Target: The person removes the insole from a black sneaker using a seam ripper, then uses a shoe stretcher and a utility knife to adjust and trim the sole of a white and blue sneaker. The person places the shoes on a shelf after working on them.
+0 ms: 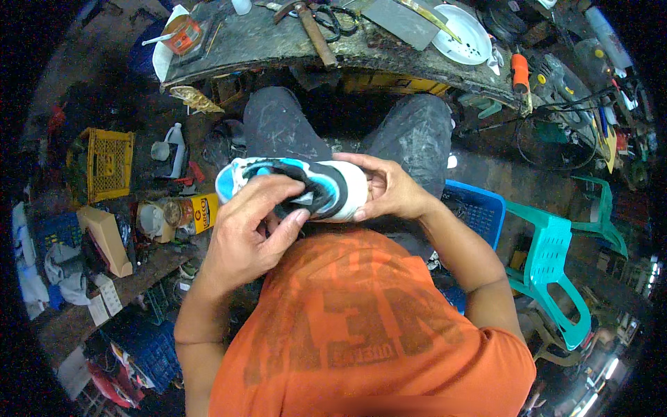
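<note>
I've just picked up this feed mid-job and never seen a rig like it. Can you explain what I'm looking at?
There's no machine here: you're seeing a person's two bare hands. The single picture comes from the left one of two wide fisheye cameras worn on the head, looking down, so straight edges bend near the rim. Left in the picture is the person's left.

The orange shirt is their own. Beyond their knees is a bench with a hammer, an orange tub and a white plate.

Over the lap is a white, blue and black shoe. The right hand grips its white end; the left hand has its fingers at the opening, though whether they pinch anything is unclear.
</note>
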